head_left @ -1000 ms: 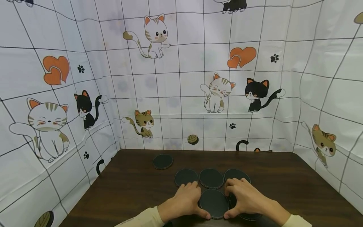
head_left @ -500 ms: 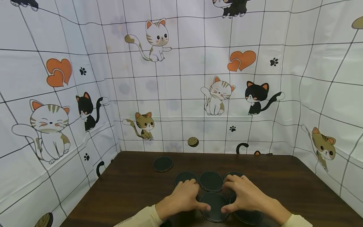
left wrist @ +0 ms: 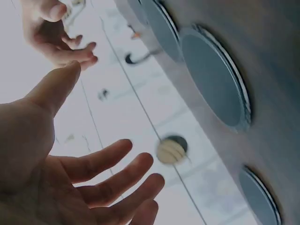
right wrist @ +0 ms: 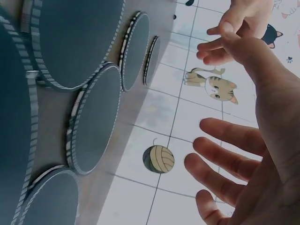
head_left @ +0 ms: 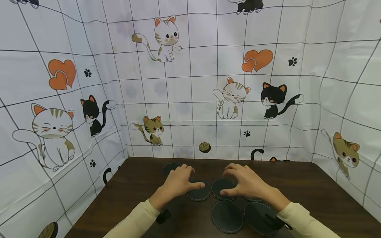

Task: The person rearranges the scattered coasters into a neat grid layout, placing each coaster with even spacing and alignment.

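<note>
Several dark round discs with stitched-looking rims lie flat on a brown wooden table [head_left: 131, 185]. In front are the front-middle disc [head_left: 227, 217] and the front-right disc [head_left: 258, 218]. Behind them sit a left disc [head_left: 200, 195] and a centre disc [head_left: 218, 185]; a third there is mostly hidden by the right arm. My left hand [head_left: 178, 181] hovers above the table, fingers spread and loosely bent, holding nothing. It partly covers the far-left disc [head_left: 168, 169]. My right hand [head_left: 248, 181] is raised over the back row, likewise holding nothing. Both wrist views show bare palms.
A white grid-patterned curtain [head_left: 202, 82] with printed cats stands behind the table and along both sides. A small dark object or shadow [head_left: 163, 216] shows below the left wrist. The far-left disc lies apart from the others, near the table's back edge.
Both hands have left the sides of the front-middle disc, rising and moving forward and farther apart. The discs appear to stay where they were.
</note>
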Action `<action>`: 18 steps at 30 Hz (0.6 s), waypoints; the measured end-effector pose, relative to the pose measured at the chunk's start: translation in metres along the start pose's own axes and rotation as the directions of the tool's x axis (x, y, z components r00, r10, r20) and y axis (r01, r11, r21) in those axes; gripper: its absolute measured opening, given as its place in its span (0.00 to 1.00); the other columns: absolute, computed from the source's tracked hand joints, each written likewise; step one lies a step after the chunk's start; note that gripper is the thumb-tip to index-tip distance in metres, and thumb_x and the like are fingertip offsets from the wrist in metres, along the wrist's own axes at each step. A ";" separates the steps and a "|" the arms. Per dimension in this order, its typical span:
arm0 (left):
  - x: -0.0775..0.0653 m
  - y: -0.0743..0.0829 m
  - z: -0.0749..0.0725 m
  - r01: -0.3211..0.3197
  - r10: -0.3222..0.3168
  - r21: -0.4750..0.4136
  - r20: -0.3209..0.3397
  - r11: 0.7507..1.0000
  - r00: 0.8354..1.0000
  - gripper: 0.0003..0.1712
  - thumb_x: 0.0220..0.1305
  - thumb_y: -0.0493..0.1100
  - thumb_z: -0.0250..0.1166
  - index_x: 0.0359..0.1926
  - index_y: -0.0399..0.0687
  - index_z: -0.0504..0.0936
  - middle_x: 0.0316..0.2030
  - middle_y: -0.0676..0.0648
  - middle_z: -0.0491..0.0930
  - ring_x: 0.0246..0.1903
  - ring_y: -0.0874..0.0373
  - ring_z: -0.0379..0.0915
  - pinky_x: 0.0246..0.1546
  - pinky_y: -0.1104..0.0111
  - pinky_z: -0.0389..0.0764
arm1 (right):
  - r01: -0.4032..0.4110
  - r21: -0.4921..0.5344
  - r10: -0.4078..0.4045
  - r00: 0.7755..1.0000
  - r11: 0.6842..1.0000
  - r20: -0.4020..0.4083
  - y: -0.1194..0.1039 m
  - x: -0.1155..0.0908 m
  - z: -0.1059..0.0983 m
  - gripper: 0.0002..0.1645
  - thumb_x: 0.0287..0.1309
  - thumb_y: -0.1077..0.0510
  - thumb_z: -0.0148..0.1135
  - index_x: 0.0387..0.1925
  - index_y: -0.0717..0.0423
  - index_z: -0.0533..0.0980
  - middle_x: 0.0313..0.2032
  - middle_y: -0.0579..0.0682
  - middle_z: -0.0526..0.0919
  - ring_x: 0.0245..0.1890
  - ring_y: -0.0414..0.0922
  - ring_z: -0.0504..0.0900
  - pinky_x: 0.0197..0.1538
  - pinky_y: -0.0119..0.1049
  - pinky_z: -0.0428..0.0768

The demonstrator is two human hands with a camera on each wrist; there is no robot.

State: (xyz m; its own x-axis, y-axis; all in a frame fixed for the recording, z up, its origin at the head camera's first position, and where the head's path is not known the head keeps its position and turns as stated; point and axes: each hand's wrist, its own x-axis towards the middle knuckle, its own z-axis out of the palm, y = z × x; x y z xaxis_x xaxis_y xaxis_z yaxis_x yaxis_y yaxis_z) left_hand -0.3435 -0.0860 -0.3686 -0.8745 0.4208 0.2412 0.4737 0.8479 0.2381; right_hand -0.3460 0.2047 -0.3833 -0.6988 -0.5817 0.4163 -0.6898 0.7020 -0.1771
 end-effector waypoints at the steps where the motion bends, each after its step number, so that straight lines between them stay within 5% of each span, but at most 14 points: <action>1: 0.002 -0.007 -0.001 0.016 -0.016 0.002 -0.010 1.000 1.000 0.43 0.57 0.72 0.70 0.58 0.42 0.81 0.48 0.43 0.78 0.47 0.43 0.76 0.47 0.47 0.77 | -0.005 0.004 0.005 1.000 1.000 0.000 -0.001 0.007 0.001 0.39 0.53 0.22 0.66 0.51 0.46 0.83 0.56 0.48 0.78 0.50 0.48 0.79 0.52 0.56 0.72; 11: 0.012 -0.099 0.006 0.163 -0.162 0.081 -0.020 0.983 0.987 0.54 0.47 0.67 0.80 0.69 0.45 0.73 0.53 0.37 0.74 0.50 0.38 0.71 0.50 0.41 0.68 | -0.066 0.030 0.063 0.993 0.997 0.097 -0.011 0.071 0.029 0.52 0.50 0.22 0.68 0.66 0.52 0.74 0.64 0.57 0.73 0.59 0.61 0.76 0.60 0.70 0.65; 18: 0.021 -0.140 0.009 0.172 -0.175 0.078 0.027 0.982 0.984 0.55 0.48 0.67 0.80 0.71 0.47 0.71 0.56 0.35 0.71 0.55 0.35 0.67 0.55 0.39 0.64 | -0.126 0.077 0.111 0.979 0.989 0.168 -0.004 0.111 0.054 0.57 0.51 0.24 0.69 0.71 0.55 0.70 0.68 0.60 0.69 0.63 0.60 0.73 0.59 0.62 0.72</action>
State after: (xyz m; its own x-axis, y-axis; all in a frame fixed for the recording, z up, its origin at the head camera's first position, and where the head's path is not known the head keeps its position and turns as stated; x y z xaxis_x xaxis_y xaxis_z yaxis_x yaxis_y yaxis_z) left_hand -0.4287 -0.1926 -0.4056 -0.9463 0.2744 0.1707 0.3062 0.9302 0.2021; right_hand -0.4307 0.1150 -0.3851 -0.7931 -0.5607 0.2382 -0.6091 0.7358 -0.2959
